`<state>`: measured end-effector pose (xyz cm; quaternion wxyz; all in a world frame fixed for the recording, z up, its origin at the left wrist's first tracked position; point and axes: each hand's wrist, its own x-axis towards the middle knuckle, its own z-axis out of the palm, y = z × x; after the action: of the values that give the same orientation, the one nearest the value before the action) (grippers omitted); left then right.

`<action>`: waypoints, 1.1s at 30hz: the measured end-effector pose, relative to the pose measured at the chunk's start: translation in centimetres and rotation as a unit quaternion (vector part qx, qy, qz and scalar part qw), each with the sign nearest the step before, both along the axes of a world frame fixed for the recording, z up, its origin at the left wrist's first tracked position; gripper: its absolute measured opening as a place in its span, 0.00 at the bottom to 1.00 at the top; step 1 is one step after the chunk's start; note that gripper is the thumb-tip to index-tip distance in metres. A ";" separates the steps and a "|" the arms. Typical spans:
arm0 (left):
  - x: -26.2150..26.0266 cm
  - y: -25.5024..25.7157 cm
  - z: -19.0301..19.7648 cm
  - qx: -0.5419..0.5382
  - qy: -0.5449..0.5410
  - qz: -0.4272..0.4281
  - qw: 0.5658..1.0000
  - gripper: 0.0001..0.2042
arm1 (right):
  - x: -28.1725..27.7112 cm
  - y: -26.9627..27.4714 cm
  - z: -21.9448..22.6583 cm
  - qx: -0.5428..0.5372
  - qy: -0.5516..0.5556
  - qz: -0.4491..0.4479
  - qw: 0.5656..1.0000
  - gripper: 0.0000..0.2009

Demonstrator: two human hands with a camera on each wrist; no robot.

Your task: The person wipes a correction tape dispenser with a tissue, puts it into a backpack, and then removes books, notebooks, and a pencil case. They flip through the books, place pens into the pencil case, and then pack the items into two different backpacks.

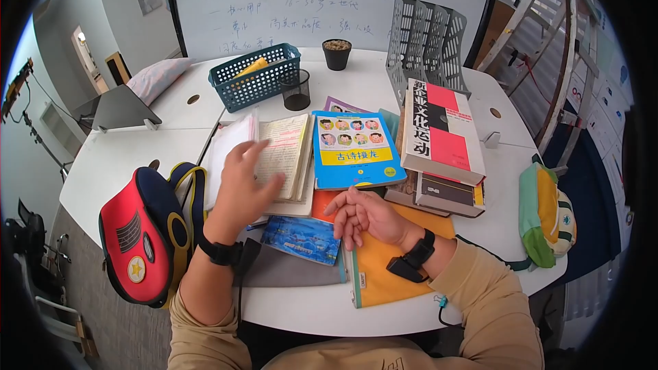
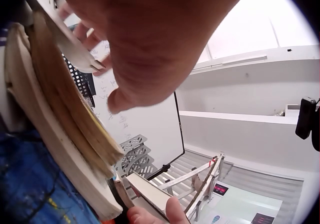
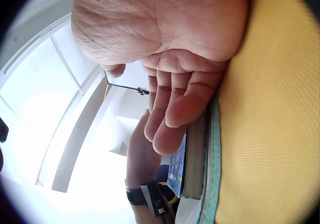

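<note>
Starting at the left, pages of the open notebook (image 1: 284, 157) mid-table are pressed by the spread fingers of the left hand (image 1: 241, 188); thin sheets could get creased. Rightward, the right hand (image 1: 363, 216) is rested loosely curled, empty, on the yellow folder (image 1: 384, 267), which could be nudged off.

Blue-yellow children's book (image 1: 356, 149), cover title: "古诗接龙" on the yellow band. Red/white/black thick book (image 1: 443, 130) atop the stack: big vertical chars "新文化运动"; smaller print unreadable. Whiteboard (image 1: 301, 3): handwritten Chinese lines w/ "16-30" legible, rest too faint. Open book's (image 1: 284, 154) print too small to read. Red bag (image 1: 137, 236): yellow star badge, no text.
</note>
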<state>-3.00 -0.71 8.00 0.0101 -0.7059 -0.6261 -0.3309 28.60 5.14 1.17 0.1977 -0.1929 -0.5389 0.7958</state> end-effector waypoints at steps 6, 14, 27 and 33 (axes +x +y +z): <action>1.1 -1.0 0.9 -0.053 0.024 -0.139 0.989 0.47 | 0.0 0.1 -0.2 0.011 0.013 0.007 1.000 0.33; 1.2 -0.7 -0.6 -0.035 0.074 -0.132 0.988 0.38 | 0.0 0.0 -0.2 0.008 0.012 0.006 1.000 0.33; 0.7 0.2 -0.3 0.219 -0.209 0.097 0.948 0.18 | 0.1 0.0 0.0 0.007 0.006 0.004 1.000 0.33; 2.9 -1.5 -1.5 0.246 -0.162 -0.086 0.952 0.22 | -0.2 -0.3 0.2 0.018 0.079 -0.017 0.997 0.45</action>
<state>-0.07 -2.17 6.51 0.0532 -0.6697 -0.4556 -0.5840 28.37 4.85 1.37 0.2570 -0.1350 -0.5328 0.7949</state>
